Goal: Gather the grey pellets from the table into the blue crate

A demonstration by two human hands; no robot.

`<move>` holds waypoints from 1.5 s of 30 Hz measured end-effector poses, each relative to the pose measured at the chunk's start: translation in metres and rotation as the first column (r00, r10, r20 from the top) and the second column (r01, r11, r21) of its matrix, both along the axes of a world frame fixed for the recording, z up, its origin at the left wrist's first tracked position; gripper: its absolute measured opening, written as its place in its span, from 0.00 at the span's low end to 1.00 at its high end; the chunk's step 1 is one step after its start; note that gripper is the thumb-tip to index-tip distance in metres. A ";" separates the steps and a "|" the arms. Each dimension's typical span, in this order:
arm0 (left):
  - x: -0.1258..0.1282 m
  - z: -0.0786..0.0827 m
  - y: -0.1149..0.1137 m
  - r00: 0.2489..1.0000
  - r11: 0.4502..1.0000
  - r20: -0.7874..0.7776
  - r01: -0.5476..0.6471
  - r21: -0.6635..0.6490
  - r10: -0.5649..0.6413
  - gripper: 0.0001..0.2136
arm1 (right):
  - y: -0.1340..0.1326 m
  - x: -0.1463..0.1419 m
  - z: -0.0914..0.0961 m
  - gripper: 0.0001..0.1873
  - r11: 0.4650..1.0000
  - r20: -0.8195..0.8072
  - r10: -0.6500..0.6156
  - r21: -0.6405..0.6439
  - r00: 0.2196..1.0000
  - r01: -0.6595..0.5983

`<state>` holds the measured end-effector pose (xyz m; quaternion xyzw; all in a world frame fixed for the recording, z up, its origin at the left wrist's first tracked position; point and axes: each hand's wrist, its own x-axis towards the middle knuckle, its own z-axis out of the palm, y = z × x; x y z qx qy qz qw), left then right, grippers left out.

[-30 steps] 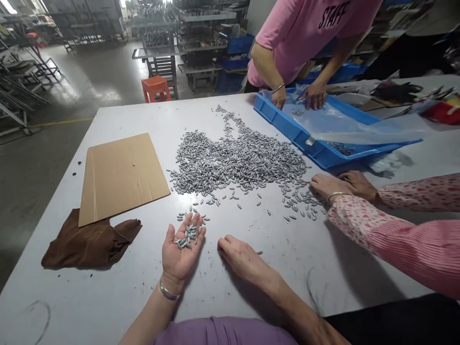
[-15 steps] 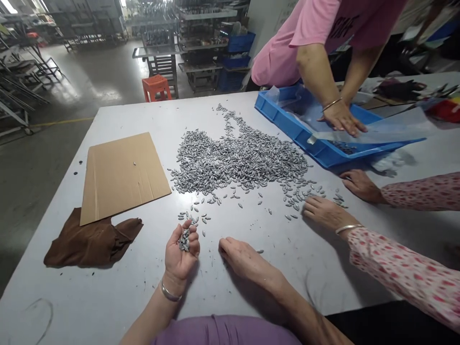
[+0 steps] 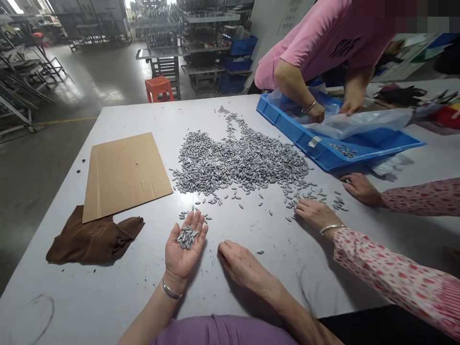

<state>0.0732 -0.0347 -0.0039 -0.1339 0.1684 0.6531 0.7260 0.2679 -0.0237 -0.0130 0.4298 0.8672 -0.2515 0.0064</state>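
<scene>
- A small handful of grey, spindle-shaped pieces (image 3: 187, 237) lies in the left palm, over the near side of the white counter (image 3: 118, 297), left of its middle.
- The left hand (image 3: 179, 258) has just unfurled: half a second ago its fingers were curled round these pieces; now its grip is slack and spread, palm up. The pieces are therefore back in sight, and in my judgement merely resting there, so a tilt could spill them.
- They sit bunched in mid-palm, where a second ago some lay along the fingers.
- The right hand (image 3: 242, 263) has hardly moved; it rests beside the left with fingers curled down toward the counter. Its underside is hidden, so I cannot tell whether its grip has anything in it. A single loose piece (image 3: 260, 252) lies just to its right.
- Beyond the left fingertips is a scatter of pieces (image 3: 182, 218), then the big pile (image 3: 244, 158), stretching toward the counter's far edge, with no clear change.
- Toward the counter's left edge, a cardboard sheet (image 3: 127, 177) partly overlaps a brown cloth (image 3: 88, 242).
- Off the pile's right end, a co-worker's hand (image 3: 316, 215) has shifted slightly left among stray pieces.
- Farther right, another person now handles the clear plastic sheet (image 3: 370, 123) in the blue tray (image 3: 280, 125) with both hands, leaving pieces at its near end more exposed.
</scene>
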 end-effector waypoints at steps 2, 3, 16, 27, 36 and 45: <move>0.000 0.001 0.001 1.000 1.000 0.000 -0.009 -0.016 0.009 0.28 | 0.000 0.001 -0.002 0.12 1.000 -0.016 0.015 -0.009 1.000 -0.015; 0.000 0.001 0.001 1.000 1.000 0.000 -0.013 -0.026 0.013 0.28 | 0.001 0.002 -0.002 0.11 1.000 -0.040 0.018 -0.018 0.999 -0.019; 0.006 -0.003 0.001 0.985 0.962 -0.044 0.152 -0.226 -0.166 0.14 | 0.039 -0.027 0.020 0.12 0.991 -0.654 0.018 0.114 0.757 0.075; -0.042 0.015 0.008 0.970 0.941 -0.169 -0.217 -0.260 0.176 0.10 | 0.103 -0.052 -0.014 0.15 0.977 -0.309 -0.064 0.175 0.949 0.123; -0.053 0.020 0.011 0.942 0.898 -0.128 -0.336 -0.284 0.311 0.12 | 0.085 -0.075 -0.021 0.50 0.980 -0.264 0.134 0.180 0.955 -0.088; -0.058 0.014 0.013 0.941 0.907 -0.187 -0.325 -0.267 0.283 0.12 | 0.078 -0.117 -0.029 0.13 0.925 -0.168 0.246 0.335 0.955 -0.179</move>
